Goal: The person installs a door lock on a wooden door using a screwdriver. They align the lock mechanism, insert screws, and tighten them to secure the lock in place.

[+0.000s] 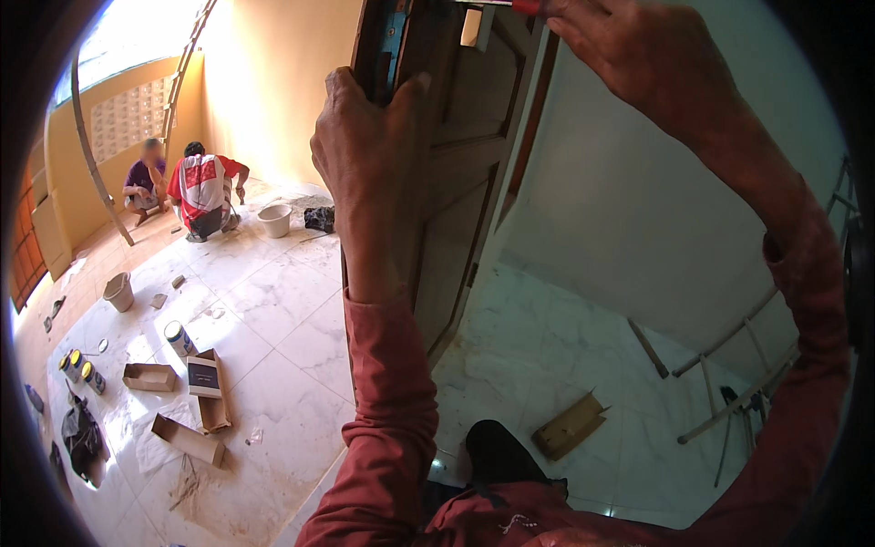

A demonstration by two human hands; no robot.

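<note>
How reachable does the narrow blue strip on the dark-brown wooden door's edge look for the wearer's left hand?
Probably yes: the left hand grips the door close to the blue strip; nothing visible blocks the way.

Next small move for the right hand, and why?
Probably ease the red-handled tool left toward the bluish strip in the panelled wooden door's edge: the right hand holds it with the shaft pointing that way, and the left hand grips the edge by the strip's lower end.

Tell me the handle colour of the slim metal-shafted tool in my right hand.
The tool handle is red, clearest at the head view's top edge.
</note>
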